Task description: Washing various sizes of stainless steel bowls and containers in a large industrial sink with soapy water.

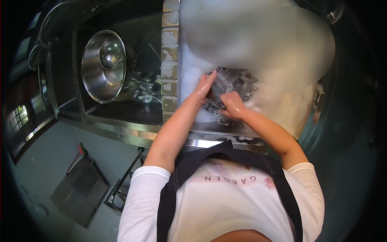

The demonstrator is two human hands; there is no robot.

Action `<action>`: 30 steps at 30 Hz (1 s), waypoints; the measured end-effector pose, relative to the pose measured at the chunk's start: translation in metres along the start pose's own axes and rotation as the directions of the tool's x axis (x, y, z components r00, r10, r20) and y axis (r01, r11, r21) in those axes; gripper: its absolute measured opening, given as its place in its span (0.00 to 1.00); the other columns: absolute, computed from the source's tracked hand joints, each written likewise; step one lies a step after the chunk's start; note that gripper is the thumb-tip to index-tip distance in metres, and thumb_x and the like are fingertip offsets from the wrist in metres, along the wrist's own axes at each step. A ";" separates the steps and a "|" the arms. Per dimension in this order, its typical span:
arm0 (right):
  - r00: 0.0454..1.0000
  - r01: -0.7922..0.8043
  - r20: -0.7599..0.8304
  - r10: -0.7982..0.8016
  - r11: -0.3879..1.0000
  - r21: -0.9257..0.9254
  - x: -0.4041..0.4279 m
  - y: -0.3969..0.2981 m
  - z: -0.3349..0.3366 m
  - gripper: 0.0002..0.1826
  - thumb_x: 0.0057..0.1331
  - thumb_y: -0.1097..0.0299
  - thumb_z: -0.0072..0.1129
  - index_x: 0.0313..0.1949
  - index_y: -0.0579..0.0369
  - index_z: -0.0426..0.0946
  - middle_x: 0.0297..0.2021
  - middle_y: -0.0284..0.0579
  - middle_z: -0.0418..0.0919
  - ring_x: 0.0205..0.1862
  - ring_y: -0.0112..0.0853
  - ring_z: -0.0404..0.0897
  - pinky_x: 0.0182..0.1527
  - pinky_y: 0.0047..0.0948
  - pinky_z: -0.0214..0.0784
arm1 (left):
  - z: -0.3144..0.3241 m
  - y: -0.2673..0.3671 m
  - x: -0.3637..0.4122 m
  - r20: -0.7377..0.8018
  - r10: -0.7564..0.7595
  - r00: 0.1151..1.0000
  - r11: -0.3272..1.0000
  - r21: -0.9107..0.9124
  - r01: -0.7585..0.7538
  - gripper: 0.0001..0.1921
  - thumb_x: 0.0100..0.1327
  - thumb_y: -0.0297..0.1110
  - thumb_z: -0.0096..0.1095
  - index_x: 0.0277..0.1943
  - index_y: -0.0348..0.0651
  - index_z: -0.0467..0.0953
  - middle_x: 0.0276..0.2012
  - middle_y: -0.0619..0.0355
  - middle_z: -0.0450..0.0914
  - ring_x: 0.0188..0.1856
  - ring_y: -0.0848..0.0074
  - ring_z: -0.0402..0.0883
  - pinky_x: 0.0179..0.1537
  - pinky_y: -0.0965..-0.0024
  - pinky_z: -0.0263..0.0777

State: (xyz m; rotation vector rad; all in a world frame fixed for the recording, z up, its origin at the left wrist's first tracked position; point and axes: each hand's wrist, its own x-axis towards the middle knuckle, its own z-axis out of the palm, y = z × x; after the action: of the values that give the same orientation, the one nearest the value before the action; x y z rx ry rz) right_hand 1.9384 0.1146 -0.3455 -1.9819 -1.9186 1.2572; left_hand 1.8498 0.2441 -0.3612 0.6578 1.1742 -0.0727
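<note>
Wet and sudsy, my left hand (205, 86) rests with its fingers stretched along the left side of a round metal vessel (219, 87), which lies partly under foam in the right sink. My right hand (232, 104) is at the vessel's lower right, fingers curled down at its edge; whether it holds the vessel or a cloth or sponge cannot be told. White suds (193, 57) lie thick around both hands. A blurred patch hides the upper right of this sink.
The left sink holds a large steel bowl (90, 72) with a smaller one (110, 53) inside, and several ladles or spoons (145, 87) beside it. A foam-spotted divider (169, 69) separates the sinks. The steel front rim (205, 142) runs before my body. Taps stand at both back corners.
</note>
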 end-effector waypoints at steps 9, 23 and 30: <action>0.925 -0.006 0.177 0.336 -0.453 0.891 -0.033 0.075 -0.003 0.30 0.57 0.45 0.52 0.47 0.58 0.68 0.41 0.45 0.75 0.43 0.30 0.74 0.47 0.31 0.67 | -0.007 -0.002 -0.032 0.438 -0.049 0.898 0.935 -0.297 0.196 0.27 0.58 0.51 0.52 0.52 0.37 0.65 0.48 0.53 0.72 0.50 0.70 0.72 0.49 0.66 0.68; 0.746 0.031 -0.640 0.183 0.951 0.307 -0.005 -0.004 -0.007 0.20 0.66 0.59 0.34 0.52 0.52 0.67 0.56 0.51 0.59 0.60 0.45 0.52 0.62 0.40 0.39 | 0.021 0.004 -0.011 0.366 0.104 0.925 0.856 0.441 -0.270 0.24 0.43 0.23 0.63 0.48 0.38 0.69 0.36 0.59 0.76 0.38 0.78 0.73 0.43 0.74 0.67; 0.959 -0.100 0.224 0.174 -0.530 0.842 0.015 0.088 -0.039 0.21 0.64 0.51 0.39 0.40 0.57 0.73 0.37 0.45 0.76 0.35 0.32 0.77 0.41 0.32 0.70 | 0.046 0.020 -0.059 0.653 -0.088 0.752 0.913 0.355 -0.201 0.18 0.47 0.19 0.63 0.43 0.39 0.72 0.31 0.67 0.74 0.33 0.87 0.70 0.35 0.81 0.66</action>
State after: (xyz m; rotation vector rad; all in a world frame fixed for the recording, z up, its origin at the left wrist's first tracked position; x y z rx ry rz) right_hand 2.0287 0.1286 -0.3797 -0.8708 0.3447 1.7547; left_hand 1.8718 0.2202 -0.2905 0.9386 0.4351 -0.4763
